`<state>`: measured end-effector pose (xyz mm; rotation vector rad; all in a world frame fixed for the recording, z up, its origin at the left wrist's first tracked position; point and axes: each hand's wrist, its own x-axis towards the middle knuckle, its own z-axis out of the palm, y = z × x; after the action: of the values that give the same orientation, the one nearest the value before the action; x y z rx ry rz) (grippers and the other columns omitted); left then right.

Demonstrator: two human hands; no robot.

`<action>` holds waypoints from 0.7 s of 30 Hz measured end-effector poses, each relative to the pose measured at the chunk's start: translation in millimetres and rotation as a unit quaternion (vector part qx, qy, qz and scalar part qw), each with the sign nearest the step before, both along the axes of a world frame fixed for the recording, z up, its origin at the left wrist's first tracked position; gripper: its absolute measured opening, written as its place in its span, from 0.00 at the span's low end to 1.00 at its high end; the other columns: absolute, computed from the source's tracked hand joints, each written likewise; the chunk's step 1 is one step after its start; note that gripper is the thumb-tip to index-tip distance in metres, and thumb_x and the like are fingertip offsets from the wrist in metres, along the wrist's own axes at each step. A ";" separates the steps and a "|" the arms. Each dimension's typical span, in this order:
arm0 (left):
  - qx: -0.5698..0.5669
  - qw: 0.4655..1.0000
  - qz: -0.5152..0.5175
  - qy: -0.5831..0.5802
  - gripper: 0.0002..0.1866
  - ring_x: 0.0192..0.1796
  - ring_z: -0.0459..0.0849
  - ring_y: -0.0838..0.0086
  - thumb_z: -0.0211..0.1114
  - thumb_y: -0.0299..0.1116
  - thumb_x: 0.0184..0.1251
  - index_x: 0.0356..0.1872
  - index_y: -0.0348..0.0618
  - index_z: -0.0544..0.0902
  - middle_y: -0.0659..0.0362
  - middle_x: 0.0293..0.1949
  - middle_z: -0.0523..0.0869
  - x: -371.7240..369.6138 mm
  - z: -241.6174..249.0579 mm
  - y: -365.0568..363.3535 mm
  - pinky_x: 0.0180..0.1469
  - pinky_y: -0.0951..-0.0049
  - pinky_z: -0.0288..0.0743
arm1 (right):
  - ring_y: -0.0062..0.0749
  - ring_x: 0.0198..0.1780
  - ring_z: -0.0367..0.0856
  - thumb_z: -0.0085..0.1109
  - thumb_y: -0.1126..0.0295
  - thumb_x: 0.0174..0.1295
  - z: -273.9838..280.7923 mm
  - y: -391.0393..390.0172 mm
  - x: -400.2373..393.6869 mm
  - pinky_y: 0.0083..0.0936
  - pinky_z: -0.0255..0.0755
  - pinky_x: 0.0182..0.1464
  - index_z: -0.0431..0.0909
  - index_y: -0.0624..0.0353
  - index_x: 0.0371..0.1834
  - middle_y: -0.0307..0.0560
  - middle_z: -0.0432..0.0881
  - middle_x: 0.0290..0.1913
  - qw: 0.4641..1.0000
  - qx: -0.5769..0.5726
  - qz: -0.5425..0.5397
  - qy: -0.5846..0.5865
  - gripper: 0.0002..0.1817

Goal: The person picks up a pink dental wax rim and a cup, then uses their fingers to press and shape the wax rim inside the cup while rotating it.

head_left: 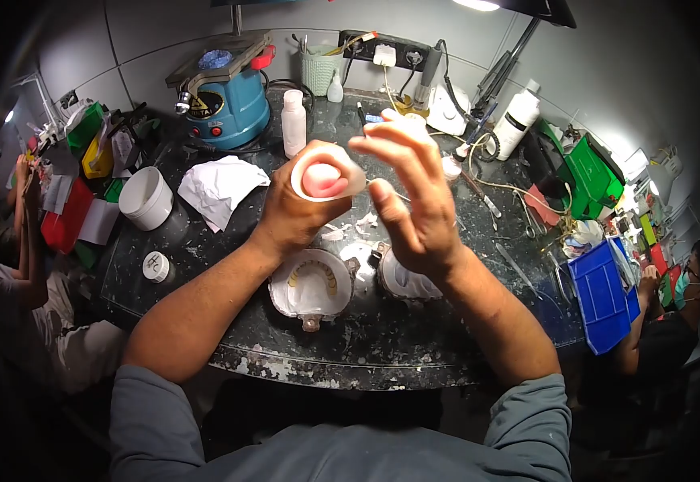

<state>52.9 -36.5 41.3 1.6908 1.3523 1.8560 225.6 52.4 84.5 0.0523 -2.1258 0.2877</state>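
Observation:
My left hand (297, 189) is wrapped round a white cup (300, 167), whose mouth is tilted toward me. Inside the cup lies a smooth pink mass (323, 178). Beside the rim, my right hand (418, 193) is raised with fingers and thumb apart, slightly blurred at the tips; I see nothing gripped in it. Below my hands sits a dental flask half (311, 299) filled with white plaster, with a yellowish arch in it. A second flask half (408, 283) lies to its right, partly hidden by my right hand and wrist.
Left of my hands are crumpled white paper (220, 186), a white tub (146, 198) and a small lid (156, 267). Behind stand a blue machine (225, 112) and a pale bottle (293, 124). A blue tray (603, 293) and metal tools lie right. Other people sit at both sides.

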 end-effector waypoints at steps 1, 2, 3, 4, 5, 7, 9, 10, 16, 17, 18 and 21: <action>-0.026 0.999 -0.015 -0.010 0.15 0.44 0.79 0.80 0.75 0.27 0.56 0.41 0.43 0.79 0.63 0.41 0.81 -0.3 -0.1 -0.4 0.49 0.76 0.75 | 0.56 0.71 0.68 0.57 0.64 0.70 2.3 1.2 0.8 0.47 0.57 0.74 0.77 0.61 0.63 0.58 0.75 0.62 1.000 -0.011 0.006 0.013 0.21; -0.051 0.998 -0.030 -0.020 0.13 0.41 0.78 0.81 0.74 0.26 0.56 0.38 0.44 0.78 0.65 0.38 0.80 -0.4 0.5 -0.9 0.47 0.77 0.74 | 0.56 0.70 0.68 0.56 0.64 0.70 3.9 2.4 1.0 0.47 0.57 0.74 0.76 0.62 0.64 0.58 0.75 0.62 0.999 -0.021 0.012 0.026 0.22; -0.054 0.997 -0.030 -0.051 0.11 0.36 0.75 0.83 0.72 0.24 0.55 0.34 0.44 0.76 0.67 0.33 0.78 3.6 3.6 -1.3 0.42 0.78 0.72 | 0.54 0.70 0.68 0.56 0.63 0.70 4.3 2.9 1.4 0.46 0.56 0.74 0.76 0.61 0.64 0.57 0.76 0.62 0.999 -0.020 0.005 0.026 0.22; -0.054 0.997 -0.030 -0.050 0.11 0.36 0.75 0.83 0.72 0.24 0.55 0.34 0.44 0.76 0.67 0.33 0.78 2.4 3.0 -0.4 0.42 0.78 0.72 | 0.54 0.70 0.68 0.56 0.63 0.70 3.9 3.6 1.5 0.46 0.56 0.74 0.76 0.61 0.64 0.57 0.76 0.62 0.999 -0.020 0.004 0.026 0.22; -0.043 0.997 -0.039 -0.045 0.11 0.34 0.74 0.83 0.72 0.24 0.55 0.32 0.44 0.76 0.67 0.32 0.78 -0.3 1.3 0.7 0.39 0.77 0.72 | 0.53 0.70 0.69 0.56 0.63 0.70 2.8 4.6 1.5 0.46 0.56 0.74 0.76 0.61 0.64 0.57 0.76 0.62 1.000 -0.013 0.003 0.021 0.22; -0.034 0.998 -0.047 -0.039 0.11 0.32 0.74 0.82 0.71 0.24 0.55 0.31 0.44 0.75 0.68 0.31 0.77 -4.0 0.9 0.0 0.37 0.76 0.71 | 0.51 0.69 0.70 0.56 0.63 0.70 1.9 4.3 1.8 0.46 0.56 0.74 0.76 0.61 0.64 0.56 0.76 0.62 1.000 -0.007 0.002 0.017 0.22; -0.082 0.996 -0.017 -0.036 0.11 0.32 0.73 0.83 0.71 0.25 0.55 0.28 0.43 0.74 0.68 0.29 0.76 -7.0 3.0 -2.4 0.36 0.75 0.70 | 0.48 0.68 0.71 0.56 0.62 0.70 3.2 2.5 1.8 0.46 0.55 0.74 0.77 0.60 0.64 0.54 0.78 0.61 1.000 -0.003 0.009 0.013 0.22; -0.082 0.996 -0.017 -0.036 0.11 0.32 0.73 0.83 0.71 0.25 0.55 0.28 0.43 0.74 0.68 0.29 0.76 -9.4 0.9 -1.6 0.36 0.75 0.70 | 0.48 0.68 0.71 0.56 0.62 0.70 3.6 1.8 1.8 0.46 0.55 0.74 0.77 0.60 0.64 0.54 0.78 0.61 1.000 -0.002 0.009 0.014 0.22; -0.108 0.985 -0.083 -0.105 0.12 0.36 0.75 0.83 0.73 0.28 0.56 0.33 0.43 0.75 0.67 0.31 0.77 -5.5 0.4 0.3 0.43 0.76 0.71 | 0.47 0.68 0.74 0.55 0.64 0.70 6.2 1.7 5.0 0.56 0.47 0.78 0.75 0.59 0.67 0.53 0.78 0.64 1.000 0.008 0.024 -0.012 0.23; -0.058 0.988 -0.093 -0.107 0.13 0.39 0.76 0.82 0.74 0.28 0.56 0.37 0.43 0.77 0.66 0.34 0.78 -1.1 0.3 2.0 0.45 0.76 0.72 | 0.46 0.70 0.73 0.55 0.65 0.69 7.3 1.4 4.4 0.59 0.44 0.79 0.74 0.59 0.68 0.54 0.77 0.65 0.999 0.020 0.038 -0.027 0.25; -0.008 0.989 -0.103 -0.110 0.15 0.41 0.78 0.81 0.75 0.29 0.56 0.41 0.43 0.78 0.65 0.37 0.79 1.3 -0.1 3.0 0.48 0.76 0.74 | 0.46 0.72 0.72 0.55 0.65 0.69 7.8 0.9 4.2 0.61 0.41 0.80 0.72 0.58 0.70 0.54 0.77 0.67 0.997 0.031 0.052 -0.042 0.26; -0.024 0.996 -0.063 -0.057 0.19 0.45 0.79 0.79 0.75 0.30 0.56 0.47 0.44 0.78 0.63 0.42 0.80 -0.8 -2.6 6.1 0.52 0.74 0.75 | 0.54 0.75 0.69 0.54 0.66 0.71 4.0 -3.6 -0.9 0.57 0.49 0.79 0.68 0.58 0.74 0.59 0.69 0.74 0.995 0.017 0.092 -0.032 0.28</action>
<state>52.1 -30.4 38.7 1.5832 1.2080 1.8040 224.7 48.8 88.5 0.2626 -2.1921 0.3657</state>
